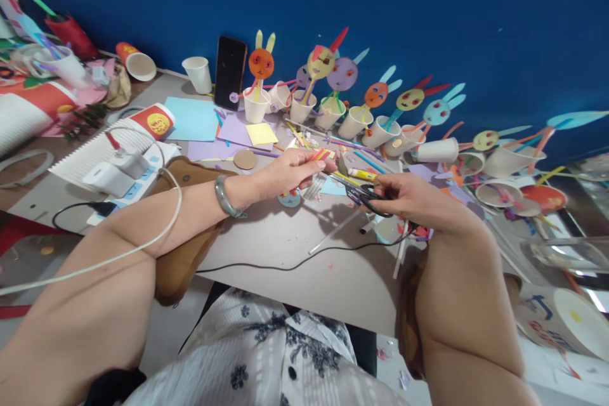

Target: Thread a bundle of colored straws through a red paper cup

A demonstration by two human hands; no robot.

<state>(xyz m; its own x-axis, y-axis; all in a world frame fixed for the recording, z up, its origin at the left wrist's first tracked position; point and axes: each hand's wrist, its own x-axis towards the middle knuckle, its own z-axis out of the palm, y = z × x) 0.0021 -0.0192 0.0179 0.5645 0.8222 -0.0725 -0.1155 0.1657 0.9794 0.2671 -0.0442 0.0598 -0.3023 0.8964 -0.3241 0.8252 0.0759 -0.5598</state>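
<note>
My left hand (295, 170) pinches a small piece of red and yellow paper (324, 154) between thumb and fingers, over the middle of the table. To its right, my right hand (409, 200) grips scissors (373, 198) by their black handles. The blades point left toward the paper, though I cannot tell whether they touch it. A yellow glue stick (362, 174) lies just behind the scissors. Below my left hand, a light blue paper face (289, 199) rests on the table, partly hidden.
Paper cups with rabbit-faced figures (261, 65) line the blue wall. A phone (231, 73) leans there beside coloured paper sheets (190, 118). At left are stacked cups (104, 146) and a power strip (128, 187). A black cable (280, 265) crosses the table (285, 241).
</note>
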